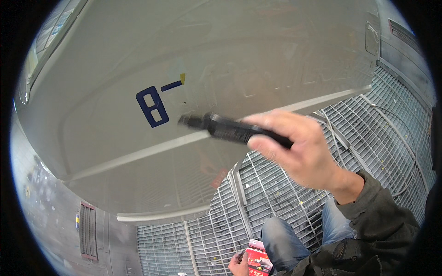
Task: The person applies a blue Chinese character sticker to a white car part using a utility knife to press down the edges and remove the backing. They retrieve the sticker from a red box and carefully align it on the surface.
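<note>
My right hand (297, 148) grips a black handheld tool (238, 129), blurred, whose narrower front end lies at or close to a glossy grey panel (221, 69); contact cannot be told. Left of the tool's tip, a dark blue character shaped like an 8 (153, 107) is on the panel. A short dark blue bar (171, 86) sits to its upper right, with a small yellow piece (182, 79) at the bar's end. Low in the view, my left hand (240, 264) holds a red printed packet or card (259, 258) beside my knee.
A pale ridge (155, 148) runs across the panel, and its lower edge curves above a metal grating floor (286, 193). Cables (412, 165) lie on the grating at the right. A wall with a vent grille (88, 231) stands at the lower left.
</note>
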Action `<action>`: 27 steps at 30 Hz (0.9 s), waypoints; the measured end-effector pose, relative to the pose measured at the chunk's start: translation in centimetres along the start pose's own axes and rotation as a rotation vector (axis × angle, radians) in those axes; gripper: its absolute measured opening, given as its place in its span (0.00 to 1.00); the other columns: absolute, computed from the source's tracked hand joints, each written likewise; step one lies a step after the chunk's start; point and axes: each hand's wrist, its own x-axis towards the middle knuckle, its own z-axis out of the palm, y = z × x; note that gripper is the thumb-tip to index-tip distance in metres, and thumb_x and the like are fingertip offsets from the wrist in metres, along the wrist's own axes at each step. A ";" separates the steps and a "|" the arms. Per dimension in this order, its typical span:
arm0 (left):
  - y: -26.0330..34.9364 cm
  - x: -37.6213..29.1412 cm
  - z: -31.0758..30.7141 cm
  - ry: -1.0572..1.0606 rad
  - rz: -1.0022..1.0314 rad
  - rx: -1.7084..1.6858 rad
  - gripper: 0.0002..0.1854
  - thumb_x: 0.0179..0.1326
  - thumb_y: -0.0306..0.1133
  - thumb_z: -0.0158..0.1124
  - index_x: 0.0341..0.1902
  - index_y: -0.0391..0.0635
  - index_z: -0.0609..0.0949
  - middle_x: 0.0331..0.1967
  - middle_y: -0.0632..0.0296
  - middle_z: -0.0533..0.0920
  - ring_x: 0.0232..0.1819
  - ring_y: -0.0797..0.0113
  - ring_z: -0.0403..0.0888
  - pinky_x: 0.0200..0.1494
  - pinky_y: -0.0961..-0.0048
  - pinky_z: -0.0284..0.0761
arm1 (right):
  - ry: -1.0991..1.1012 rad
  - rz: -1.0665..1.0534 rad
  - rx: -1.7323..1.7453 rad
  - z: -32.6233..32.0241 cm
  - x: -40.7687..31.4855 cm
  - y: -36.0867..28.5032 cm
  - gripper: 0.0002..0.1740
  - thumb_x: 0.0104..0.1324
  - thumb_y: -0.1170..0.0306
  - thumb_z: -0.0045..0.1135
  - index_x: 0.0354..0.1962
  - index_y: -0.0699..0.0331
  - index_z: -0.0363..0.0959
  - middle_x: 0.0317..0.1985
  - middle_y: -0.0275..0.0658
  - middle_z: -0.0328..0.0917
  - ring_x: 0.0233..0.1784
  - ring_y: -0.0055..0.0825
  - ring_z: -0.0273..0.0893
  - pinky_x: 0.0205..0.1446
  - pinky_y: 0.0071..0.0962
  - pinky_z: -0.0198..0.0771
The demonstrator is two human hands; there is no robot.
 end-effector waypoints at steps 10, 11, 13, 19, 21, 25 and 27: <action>-0.5 0.3 -0.1 0.025 0.016 0.115 0.14 0.64 0.23 0.69 0.52 0.34 0.84 0.47 0.55 0.87 0.48 0.68 0.84 0.54 0.73 0.79 | 0.108 0.052 -0.041 -0.7 -0.1 -0.6 0.16 0.66 0.74 0.64 0.51 0.69 0.80 0.27 0.34 0.77 0.24 0.15 0.70 0.27 0.20 0.62; -0.5 0.4 -0.1 0.026 0.007 0.113 0.14 0.64 0.23 0.69 0.52 0.34 0.84 0.47 0.55 0.87 0.48 0.68 0.84 0.54 0.73 0.79 | 0.108 0.057 -0.042 -0.7 -0.1 -0.5 0.16 0.66 0.74 0.64 0.51 0.69 0.80 0.27 0.33 0.77 0.24 0.15 0.70 0.27 0.20 0.62; -0.4 0.4 -0.1 0.001 0.025 0.044 0.14 0.64 0.23 0.69 0.52 0.34 0.84 0.46 0.55 0.87 0.48 0.68 0.84 0.54 0.73 0.79 | 0.110 0.063 -0.042 -0.5 -0.1 -0.4 0.16 0.66 0.74 0.64 0.51 0.69 0.80 0.27 0.33 0.77 0.24 0.15 0.70 0.27 0.20 0.61; -1.0 0.6 -0.2 -0.016 0.055 0.018 0.13 0.64 0.22 0.68 0.51 0.34 0.84 0.46 0.55 0.87 0.47 0.69 0.84 0.53 0.73 0.79 | 0.111 0.069 -0.039 -0.4 0.0 -0.3 0.16 0.66 0.74 0.64 0.51 0.69 0.80 0.27 0.32 0.77 0.24 0.14 0.69 0.26 0.19 0.61; -0.8 0.5 -0.1 -0.011 0.045 0.026 0.12 0.64 0.22 0.68 0.51 0.34 0.84 0.46 0.55 0.87 0.47 0.69 0.84 0.53 0.73 0.79 | 0.110 0.064 -0.037 -0.4 0.1 -0.3 0.16 0.66 0.74 0.64 0.52 0.68 0.80 0.27 0.32 0.77 0.24 0.14 0.69 0.26 0.19 0.60; -0.6 0.5 0.0 -0.006 0.034 0.010 0.12 0.64 0.22 0.69 0.51 0.34 0.84 0.45 0.56 0.87 0.46 0.70 0.84 0.52 0.73 0.80 | 0.102 0.071 -0.036 -0.3 0.1 -0.3 0.17 0.66 0.74 0.64 0.52 0.68 0.80 0.27 0.32 0.77 0.24 0.13 0.69 0.26 0.18 0.61; -0.7 0.5 0.0 -0.007 0.041 0.001 0.12 0.64 0.22 0.69 0.51 0.34 0.84 0.45 0.56 0.87 0.45 0.71 0.84 0.51 0.74 0.80 | 0.096 0.080 -0.028 -0.3 0.1 -0.4 0.17 0.67 0.74 0.64 0.52 0.68 0.80 0.27 0.32 0.78 0.24 0.13 0.70 0.26 0.18 0.61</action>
